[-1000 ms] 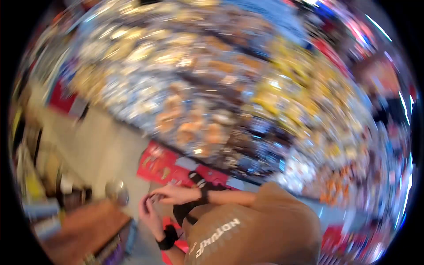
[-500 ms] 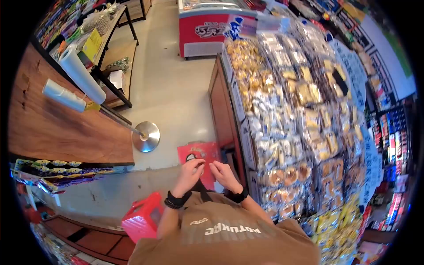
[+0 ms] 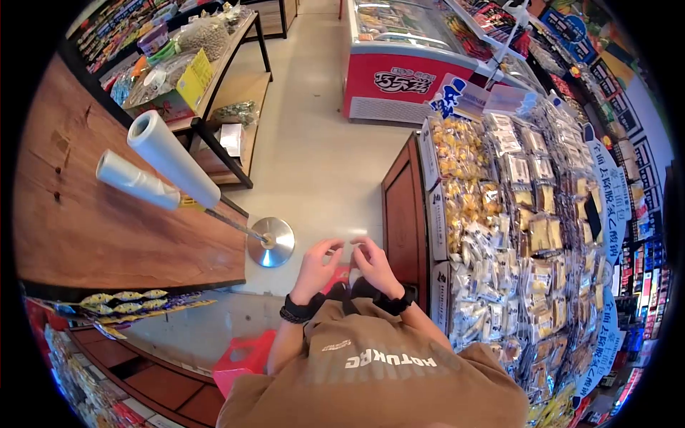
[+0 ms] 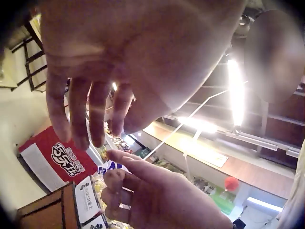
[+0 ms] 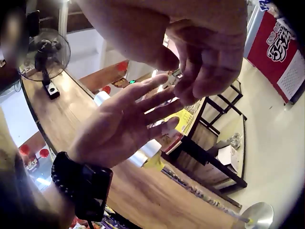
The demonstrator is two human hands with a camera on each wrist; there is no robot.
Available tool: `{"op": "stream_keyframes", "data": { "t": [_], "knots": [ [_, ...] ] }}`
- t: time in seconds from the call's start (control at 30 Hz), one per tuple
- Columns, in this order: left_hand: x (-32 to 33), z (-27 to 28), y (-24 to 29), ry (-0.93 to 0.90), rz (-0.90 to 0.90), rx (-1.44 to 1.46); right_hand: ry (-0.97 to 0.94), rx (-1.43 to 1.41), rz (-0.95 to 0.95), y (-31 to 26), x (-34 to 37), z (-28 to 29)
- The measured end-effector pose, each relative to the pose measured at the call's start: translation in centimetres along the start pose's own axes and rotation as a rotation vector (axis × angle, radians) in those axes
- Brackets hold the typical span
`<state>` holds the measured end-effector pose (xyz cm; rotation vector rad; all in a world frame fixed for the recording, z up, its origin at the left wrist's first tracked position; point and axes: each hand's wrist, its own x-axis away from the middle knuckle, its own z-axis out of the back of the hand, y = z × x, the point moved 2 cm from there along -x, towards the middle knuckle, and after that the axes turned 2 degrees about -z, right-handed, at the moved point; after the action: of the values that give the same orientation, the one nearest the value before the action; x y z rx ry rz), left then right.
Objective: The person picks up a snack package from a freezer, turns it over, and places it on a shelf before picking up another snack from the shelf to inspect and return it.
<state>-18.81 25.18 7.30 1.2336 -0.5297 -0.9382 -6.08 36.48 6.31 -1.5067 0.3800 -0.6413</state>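
Both hands are held up in front of the brown shirt, a small gap between them, and no object shows in either. The left hand [image 3: 315, 271] has its fingers loosely bent toward the other hand; in the left wrist view its fingers [image 4: 97, 112] hang relaxed. The right hand [image 3: 376, 268] is bent a little at the fingers, and in the right wrist view it [image 5: 209, 57] fills the top, beside the spread left hand [image 5: 121, 114]. Black bands circle both wrists.
Packaged snacks [image 3: 539, 235] fill a display at the right. A red freezer [image 3: 392, 82] stands ahead. At the left are a wooden counter [image 3: 64, 207], plastic bag rolls [image 3: 168, 157] and a round metal base [image 3: 271, 242]. A pink-red basket [image 3: 242, 357] is low on the left.
The view has swung from the snack display to the aisle and freezer. Since half a second ago, the hands appear slightly farther right and higher, still raised together.
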Motion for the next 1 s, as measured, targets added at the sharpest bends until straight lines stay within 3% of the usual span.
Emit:
{"op": "stream_keyframes", "data": {
  "t": [0.23, 0.4, 0.6, 0.87, 1.0],
  "knots": [
    [-5.9, 1.1, -3.4, 0.039, 0.083, -0.063, -0.086, -0.017, 0.023, 2.1, -10.5, 0.4],
    [-14.5, 3.5, -4.4, 0.118, 0.179, -0.15, -0.179, -0.048, 0.046, 3.8, -22.5, 0.6],
    [-26.6, 5.5, -4.1, 0.136, 0.156, -0.2, -0.236, -0.015, 0.053, -1.0, -34.4, 2.0],
    [-37.3, 6.6, -5.9, 0.132, 0.123, -0.175, -0.213, -0.099, 0.014, -2.1, -42.0, 4.5],
    [-42.0, 6.0, -6.8, 0.08, 0.188, -0.13, -0.168, -0.029, -0.012, -2.9, -45.2, 6.6]
  ]
}}
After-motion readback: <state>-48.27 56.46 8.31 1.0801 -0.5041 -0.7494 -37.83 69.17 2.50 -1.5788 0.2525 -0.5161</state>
